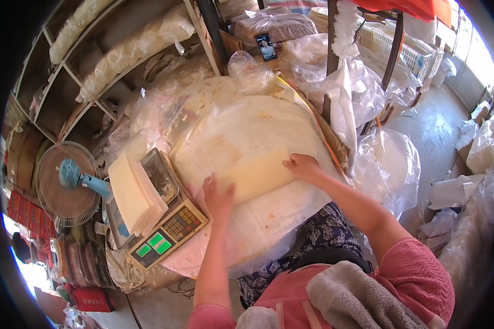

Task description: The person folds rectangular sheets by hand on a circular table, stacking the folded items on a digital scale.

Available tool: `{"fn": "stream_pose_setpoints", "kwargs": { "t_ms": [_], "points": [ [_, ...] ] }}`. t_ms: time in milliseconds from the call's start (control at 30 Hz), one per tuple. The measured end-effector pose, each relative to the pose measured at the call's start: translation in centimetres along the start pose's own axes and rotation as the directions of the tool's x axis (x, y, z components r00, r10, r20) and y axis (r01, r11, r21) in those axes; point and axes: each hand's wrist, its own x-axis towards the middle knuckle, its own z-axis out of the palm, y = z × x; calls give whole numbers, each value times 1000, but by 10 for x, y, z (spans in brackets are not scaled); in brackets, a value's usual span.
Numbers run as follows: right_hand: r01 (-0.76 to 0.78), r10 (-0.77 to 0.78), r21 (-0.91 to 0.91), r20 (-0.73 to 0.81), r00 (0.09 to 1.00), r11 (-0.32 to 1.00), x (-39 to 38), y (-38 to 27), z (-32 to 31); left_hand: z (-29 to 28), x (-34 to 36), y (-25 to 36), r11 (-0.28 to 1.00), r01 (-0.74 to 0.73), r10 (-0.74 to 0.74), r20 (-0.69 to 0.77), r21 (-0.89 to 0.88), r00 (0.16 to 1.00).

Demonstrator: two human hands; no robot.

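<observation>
A pale yellow folded sheet (pixel 262 176) lies on a broad heap of thin, cream-coloured sheets (pixel 247 129) in front of me. My left hand (pixel 218 193) rests at its left end, fingers spread and slightly blurred, with nothing gripped. At the opposite end, my right hand (pixel 304 165) is closed, pinching the sheet's right edge between thumb and fingers. To the left, a digital scale (pixel 173 230) with lit green displays stands tilted in my view. On its metal tray sits a stack of similar folded sheets (pixel 134 192).
A blue desk fan (pixel 68 174) stands beyond the scale at far left. Shelves (pixel 132 55) with bagged goods line the back left. A phone (pixel 266 46) leans among plastic bags at the back. Dark posts (pixel 332 55) and a hanging clear bag (pixel 386 167) stand on the right.
</observation>
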Motion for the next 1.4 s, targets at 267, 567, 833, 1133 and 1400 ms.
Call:
{"fn": "stream_pose_setpoints", "kwargs": {
  "t_ms": [267, 567, 833, 1133, 1400],
  "points": [
    [351, -511, -442, -319, 798, 825, 3, -10, 21, 28, -10, 3, 987, -81, 17, 402, 142, 915],
    [386, -483, -419, -155, 862, 822, 13, 3, 55, 28, -7, 6, 956, -209, 136, 320, 205, 938],
    [-191, 176, 668, 91, 980, 720, -54, -17, 25, -21, -15, 36, 990, -111, 24, 655, 92, 755],
    [-63, 37, 689, 52, 998, 722, -62, -71, 78, -33, -95, 9, 367, 678, -171, 671, -637, 722],
    [-29, -394, 917, 199, 897, 397, -86, -144, 44, -138, -76, 27, 63, 418, -136, 407, -906, 903]
  ]
}}
